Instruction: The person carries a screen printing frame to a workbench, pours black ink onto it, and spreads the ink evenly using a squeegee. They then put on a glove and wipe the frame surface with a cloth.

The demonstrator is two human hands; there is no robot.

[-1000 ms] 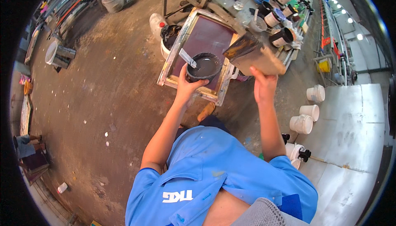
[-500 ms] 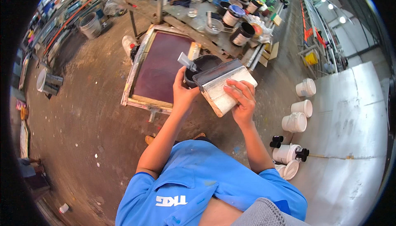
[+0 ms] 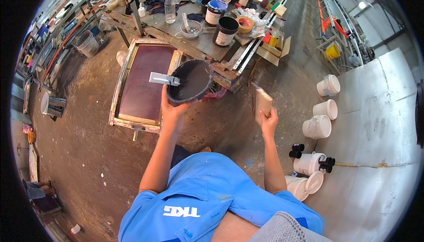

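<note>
My left hand [image 3: 173, 109] grips a black tub [image 3: 192, 83] of dark ink, with a pale flat spatula [image 3: 158, 78] resting across its left rim. To the right, my right hand [image 3: 268, 120] is closed on a squeegee [image 3: 263, 101] with a light wooden body, held apart from the tub and partly blurred. Behind the tub, a screen frame [image 3: 141, 81] with dark maroon mesh and a wooden border leans at the front of a cluttered worktable [image 3: 196, 46].
Ink pots [image 3: 225, 37], a plastic bottle [image 3: 170, 10], dark cloth and tape crowd the table. White buckets [image 3: 317, 127] line the right, beside a pale metal sheet [image 3: 371, 109]. Grey buckets [image 3: 86, 43] stand at left; a person's legs [image 3: 35, 189] show at the far lower left.
The squeegee came over the tub half a second ago and has since moved right, away from it, now turned more upright. My left hand and tub have shifted left in view.
</note>
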